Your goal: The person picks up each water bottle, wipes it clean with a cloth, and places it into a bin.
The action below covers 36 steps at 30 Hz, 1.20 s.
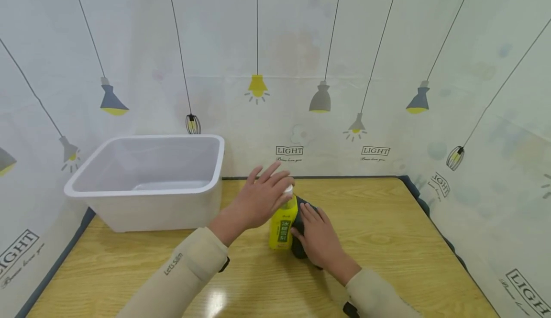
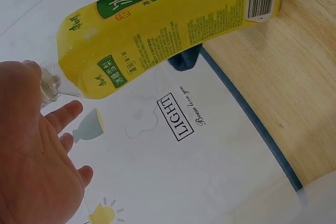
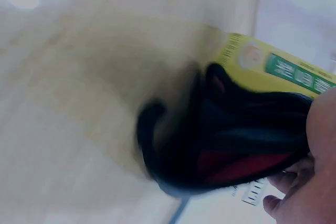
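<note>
A yellow drink bottle (image 1: 279, 236) with a green label panel stands upright on the wooden table, its top under my left hand (image 1: 263, 194). The thumb and index finger of that hand are around the white cap (image 1: 288, 190), while the other fingers spread loosely. In the left wrist view the bottle (image 2: 168, 30) shows its barcode side and clear neck. My right hand (image 1: 322, 241) grips a dark fabric item (image 3: 252, 129) with a red inside, held against the bottle's right side. The item's exact kind is unclear, and its edge is blurred in the right wrist view.
A large white tub (image 1: 142, 194) stands at the table's back left. The wooden table (image 1: 374, 227) extends to the right of the hands. Behind it hangs a pale curtain (image 1: 275, 31) printed with lamps and the word LIGHT.
</note>
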Tool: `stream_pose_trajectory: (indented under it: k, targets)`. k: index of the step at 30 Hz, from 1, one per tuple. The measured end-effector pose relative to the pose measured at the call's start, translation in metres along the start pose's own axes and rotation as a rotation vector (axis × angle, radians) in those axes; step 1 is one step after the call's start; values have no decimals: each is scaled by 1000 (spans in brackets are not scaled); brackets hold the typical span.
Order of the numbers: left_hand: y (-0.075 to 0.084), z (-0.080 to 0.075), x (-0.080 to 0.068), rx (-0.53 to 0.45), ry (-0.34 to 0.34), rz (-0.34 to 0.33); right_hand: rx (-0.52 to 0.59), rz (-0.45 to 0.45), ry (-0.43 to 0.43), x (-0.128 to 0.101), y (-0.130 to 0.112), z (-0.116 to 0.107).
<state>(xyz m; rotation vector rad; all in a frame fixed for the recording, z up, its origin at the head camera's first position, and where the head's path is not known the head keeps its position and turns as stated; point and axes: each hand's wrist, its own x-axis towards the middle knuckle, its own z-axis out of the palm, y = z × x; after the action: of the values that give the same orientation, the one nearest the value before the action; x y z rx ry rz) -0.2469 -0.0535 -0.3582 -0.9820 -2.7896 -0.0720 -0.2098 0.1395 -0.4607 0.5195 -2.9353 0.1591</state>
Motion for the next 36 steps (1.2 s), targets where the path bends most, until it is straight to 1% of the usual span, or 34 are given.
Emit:
stream_pose_trajectory:
  k: [4,10,15,18,22,24,28,31,36]
  targets:
    - [0,1,0,4,6,4,35,-1,47,3,1,-17]
    - [0,2,1,14,-8,0,65,-13,117,7,3,-38]
    - [0,4,1,24,-9,0,57,-19,165,12,-3,-54]
    - [0,5,1,26,-2,1,44,-23,179,15,-8,-59]
    - [0,7,2,14,9,3,17,-16,173,14,-10,-56]
    - [0,7,2,3,13,0,-14,-16,165,12,-9,-53]
    - [0,6,2,-12,11,-8,-41,-25,152,9,-5,-46]
    - [0,5,2,-20,5,-9,-44,-28,112,7,-2,-37]
    - [-1,5,2,-27,8,-9,-50,-32,23,5,1,-14]
